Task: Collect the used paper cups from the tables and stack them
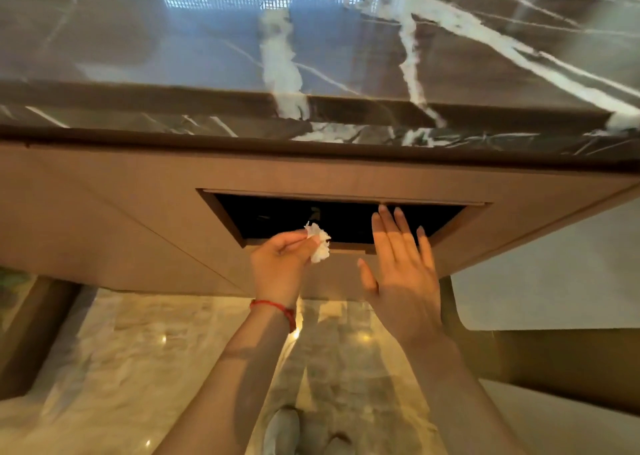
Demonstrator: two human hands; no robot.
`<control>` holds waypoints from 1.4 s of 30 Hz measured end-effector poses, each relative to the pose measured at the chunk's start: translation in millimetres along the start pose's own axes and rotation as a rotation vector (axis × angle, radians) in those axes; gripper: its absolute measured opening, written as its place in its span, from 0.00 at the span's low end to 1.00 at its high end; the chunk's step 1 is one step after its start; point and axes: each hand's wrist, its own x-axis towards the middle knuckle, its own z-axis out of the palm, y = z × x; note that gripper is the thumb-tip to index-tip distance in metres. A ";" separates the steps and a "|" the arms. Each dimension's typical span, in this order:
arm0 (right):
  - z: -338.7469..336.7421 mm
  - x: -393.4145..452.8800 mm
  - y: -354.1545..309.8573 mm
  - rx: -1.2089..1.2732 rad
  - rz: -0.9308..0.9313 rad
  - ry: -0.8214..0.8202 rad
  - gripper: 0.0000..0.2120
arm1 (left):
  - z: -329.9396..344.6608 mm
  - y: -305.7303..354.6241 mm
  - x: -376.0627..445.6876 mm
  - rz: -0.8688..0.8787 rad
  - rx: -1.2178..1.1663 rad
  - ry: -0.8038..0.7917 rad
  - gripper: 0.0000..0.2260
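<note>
My left hand [278, 264] pinches a crumpled white tissue [319, 245] at the lower left edge of a dark rectangular waste opening [343, 221] in a tan cabinet front. My right hand [401, 271] is flat with straight fingers, its fingertips reaching into the opening at the flap along its top. No paper cups are in view. The inside of the opening is black and shows nothing clearly.
A dark marble countertop [311, 56] with white veins runs above the tan cabinet front [104, 219]. Below is a glossy pale marble floor [138, 368] with my shoes [301, 432] on it. A brown panel [571, 368] stands at the right.
</note>
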 end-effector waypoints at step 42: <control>-66.0 -57.9 -18.1 0.203 0.154 -0.147 0.29 | -50.8 6.0 -72.0 0.651 0.936 -0.202 0.20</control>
